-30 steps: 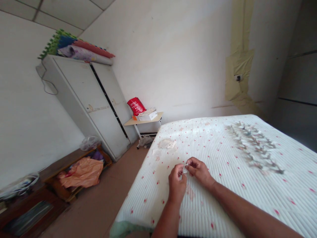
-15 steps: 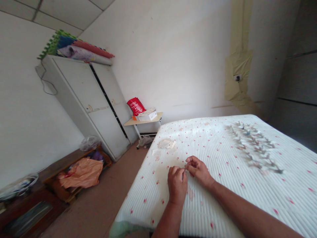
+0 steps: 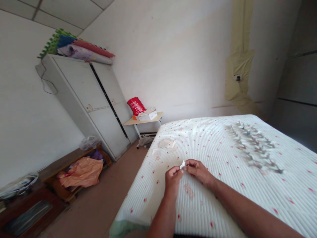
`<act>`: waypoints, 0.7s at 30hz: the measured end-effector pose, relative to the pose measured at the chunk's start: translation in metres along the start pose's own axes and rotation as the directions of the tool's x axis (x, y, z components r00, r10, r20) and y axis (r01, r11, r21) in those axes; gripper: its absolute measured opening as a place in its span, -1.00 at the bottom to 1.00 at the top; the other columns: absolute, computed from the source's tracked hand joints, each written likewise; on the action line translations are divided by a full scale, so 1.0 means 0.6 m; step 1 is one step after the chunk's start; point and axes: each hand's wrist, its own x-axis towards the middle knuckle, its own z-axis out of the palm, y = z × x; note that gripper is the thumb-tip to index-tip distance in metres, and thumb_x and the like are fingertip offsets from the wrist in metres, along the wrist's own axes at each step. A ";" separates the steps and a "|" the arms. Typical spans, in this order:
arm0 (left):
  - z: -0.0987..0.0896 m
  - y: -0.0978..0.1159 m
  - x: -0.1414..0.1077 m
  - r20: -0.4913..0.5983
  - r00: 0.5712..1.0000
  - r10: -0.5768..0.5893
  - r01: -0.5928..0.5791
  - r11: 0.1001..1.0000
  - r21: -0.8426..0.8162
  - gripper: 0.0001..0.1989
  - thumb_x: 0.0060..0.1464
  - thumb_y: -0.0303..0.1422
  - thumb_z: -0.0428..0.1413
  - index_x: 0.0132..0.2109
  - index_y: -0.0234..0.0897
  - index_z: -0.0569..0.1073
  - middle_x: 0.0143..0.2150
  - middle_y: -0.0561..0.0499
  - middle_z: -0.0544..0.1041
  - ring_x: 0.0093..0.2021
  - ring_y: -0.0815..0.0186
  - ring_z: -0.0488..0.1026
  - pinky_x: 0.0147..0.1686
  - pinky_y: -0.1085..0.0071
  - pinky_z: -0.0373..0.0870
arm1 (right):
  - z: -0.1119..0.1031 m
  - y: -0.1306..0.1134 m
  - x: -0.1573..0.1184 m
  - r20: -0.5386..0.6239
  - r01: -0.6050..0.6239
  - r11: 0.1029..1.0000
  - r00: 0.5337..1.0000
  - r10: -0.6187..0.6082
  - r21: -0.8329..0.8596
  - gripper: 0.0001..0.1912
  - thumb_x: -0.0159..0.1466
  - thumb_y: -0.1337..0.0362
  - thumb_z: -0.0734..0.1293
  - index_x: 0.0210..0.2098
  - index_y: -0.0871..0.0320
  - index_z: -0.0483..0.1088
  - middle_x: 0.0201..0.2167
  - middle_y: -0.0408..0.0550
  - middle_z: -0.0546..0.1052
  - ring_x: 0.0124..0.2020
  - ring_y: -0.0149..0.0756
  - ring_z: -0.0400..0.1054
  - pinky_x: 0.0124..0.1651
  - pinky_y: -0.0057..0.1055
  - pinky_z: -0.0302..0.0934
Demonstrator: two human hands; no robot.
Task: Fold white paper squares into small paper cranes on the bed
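Above the near part of the bed, my left hand (image 3: 172, 178) and my right hand (image 3: 200, 171) meet at the fingertips. Between them they pinch a small folded piece of white paper (image 3: 182, 164), its pointed upper end sticking up over the fingers. The rest of it is hidden by the fingertips. Farther off, to the left on the bedspread, lie thin pale paper sheets (image 3: 166, 143). Rows of small folded paper figures (image 3: 255, 143), which look like paper cranes, stand on the right side of the bed; they are blurred.
A white bedspread (image 3: 203, 135) with red dots covers the bed. Beyond its far left corner a small table (image 3: 133, 122) carries a red bag (image 3: 136, 106) and a white box (image 3: 148, 115). A grey cabinet (image 3: 96, 102) stands left, near an orange plastic bag (image 3: 81, 173).
My left hand has turned and shifted slightly left, and its fingers have opened out a little. The white folded paper now shows between the fingertips, where it was mostly hidden before.
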 end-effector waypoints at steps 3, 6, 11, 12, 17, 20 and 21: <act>0.004 0.009 -0.003 0.025 1.000 -0.016 0.016 1.000 -0.006 -0.80 -0.20 -0.29 0.13 -0.51 -0.39 0.42 -0.65 0.14 0.25 -0.57 0.49 0.12 -0.54 0.55 0.03 | 0.000 0.001 0.000 -0.016 0.039 0.999 0.999 -0.039 0.018 -0.81 -0.01 0.19 0.35 -0.50 0.21 0.39 -0.65 -0.24 0.33 -0.63 -0.53 0.09 -0.55 -0.55 -0.02; 0.008 0.015 -0.004 0.022 0.999 -0.034 0.034 0.999 0.030 -0.79 -0.22 -0.29 0.14 -0.57 -0.38 0.39 -0.68 0.15 0.21 -0.60 0.50 0.09 -0.56 0.55 0.00 | 0.000 0.002 0.001 -0.074 0.053 0.999 0.996 -0.053 -0.005 -0.82 -0.01 0.20 0.35 -0.57 0.20 0.37 -0.69 -0.26 0.29 -0.65 -0.52 0.08 -0.55 -0.54 -0.02; 0.010 0.011 0.000 0.020 0.999 -0.039 0.037 0.996 0.083 -0.80 -0.22 -0.30 0.12 -0.61 -0.36 0.34 -0.68 0.15 0.22 -0.60 0.50 0.08 -0.57 0.54 -0.01 | 0.000 0.000 0.000 -0.113 0.046 0.997 0.992 -0.053 -0.063 -0.80 -0.01 0.18 0.33 -0.60 0.21 0.35 -0.71 -0.25 0.27 -0.65 -0.51 0.07 -0.55 -0.54 -0.02; 0.009 0.008 0.001 0.022 0.999 -0.040 0.038 0.995 0.092 -0.80 -0.21 -0.31 0.11 -0.61 -0.36 0.34 -0.68 0.14 0.22 -0.61 0.49 0.09 -0.57 0.53 -0.01 | 0.000 -0.001 0.000 -0.122 0.047 0.996 0.991 -0.055 -0.070 -0.79 0.00 0.18 0.33 -0.60 0.21 0.35 -0.71 -0.25 0.27 -0.65 -0.51 0.07 -0.54 -0.54 -0.02; 0.009 0.002 0.003 0.030 0.998 -0.053 0.048 0.989 0.136 -0.81 -0.21 -0.30 0.11 -0.58 -0.38 0.40 -0.69 0.14 0.24 -0.62 0.49 0.11 -0.57 0.53 0.00 | -0.005 0.002 0.003 -0.171 0.054 0.993 0.983 -0.071 -0.101 -0.78 0.03 0.16 0.29 -0.58 0.21 0.34 -0.70 -0.26 0.26 -0.64 -0.51 0.06 -0.55 -0.53 -0.02; 0.011 0.007 0.002 0.042 0.997 -0.062 0.056 0.989 0.137 -0.81 -0.21 -0.31 0.12 -0.58 -0.39 0.41 -0.68 0.12 0.28 -0.62 0.49 0.14 -0.57 0.53 0.03 | -0.008 0.004 0.006 -0.173 0.061 0.991 0.981 -0.082 -0.123 -0.78 0.01 0.17 0.30 -0.59 0.21 0.34 -0.70 -0.25 0.27 -0.64 -0.51 0.07 -0.55 -0.53 -0.02; 0.012 0.010 0.001 0.052 0.996 -0.070 0.063 0.990 0.125 -0.82 -0.21 -0.32 0.12 -0.55 -0.40 0.42 -0.68 0.11 0.30 -0.62 0.49 0.15 -0.57 0.53 0.04 | -0.009 0.004 0.006 -0.171 0.054 0.991 0.983 -0.075 -0.122 -0.78 0.01 0.16 0.30 -0.60 0.21 0.34 -0.71 -0.25 0.27 -0.65 -0.51 0.06 -0.56 -0.53 -0.03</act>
